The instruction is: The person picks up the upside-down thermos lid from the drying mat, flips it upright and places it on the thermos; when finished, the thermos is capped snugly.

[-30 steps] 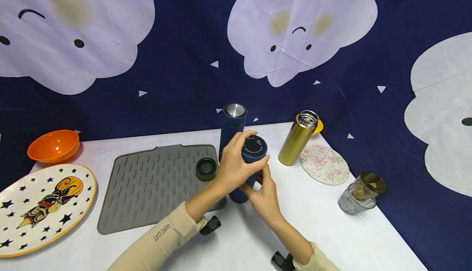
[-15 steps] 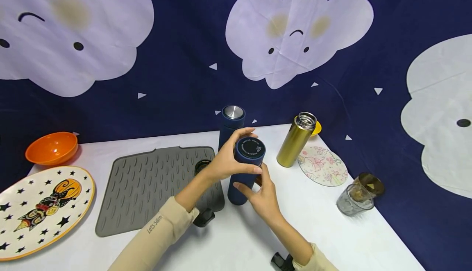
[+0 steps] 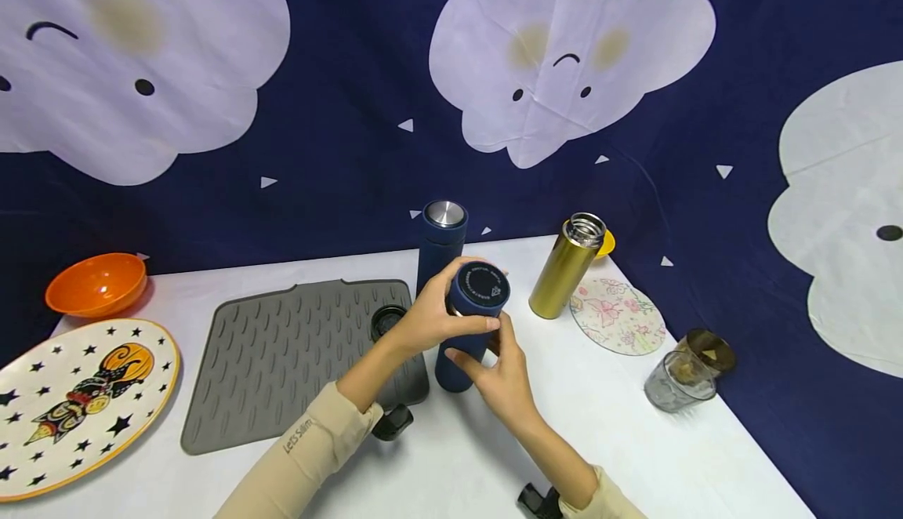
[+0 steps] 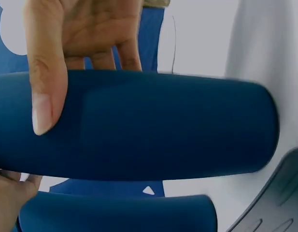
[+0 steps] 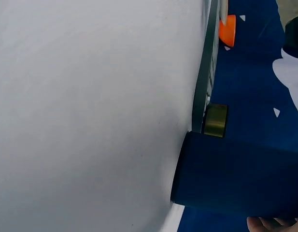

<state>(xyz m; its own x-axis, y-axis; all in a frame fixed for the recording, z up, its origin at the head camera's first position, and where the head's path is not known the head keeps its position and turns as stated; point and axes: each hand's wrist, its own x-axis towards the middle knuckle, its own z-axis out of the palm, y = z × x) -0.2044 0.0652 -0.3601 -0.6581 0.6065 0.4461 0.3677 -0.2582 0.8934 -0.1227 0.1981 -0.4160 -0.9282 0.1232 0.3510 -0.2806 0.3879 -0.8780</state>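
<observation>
your left grip [image 3: 439, 313] clasps the top of the nearer blue flask [image 3: 462, 353], your right grip [image 3: 505, 382] its lower body, just beside the grey mat [image 3: 282, 362], so best keep the base steady while working the top.

Bright, even light across the head view, and the smooth white table [image 3: 635, 433] glows almost flat! Faint, feathery shadow pools beneath the beige fabric sleeve [image 3: 306, 452]. A glint on the round silver metal lid top [image 3: 445, 214], a streak down the tall gold metal bottle [image 3: 564, 272], and wide-angle stretch pulls at the big white starred plate [image 3: 95, 425] near the left edge. Over to the left wrist: dimmer, bluish, the matte navy cylindrical bottle [image 4: 177, 125] nearly textureless. Right wrist: grey, soft, murky, the table shading darker by the bottle's base.
</observation>
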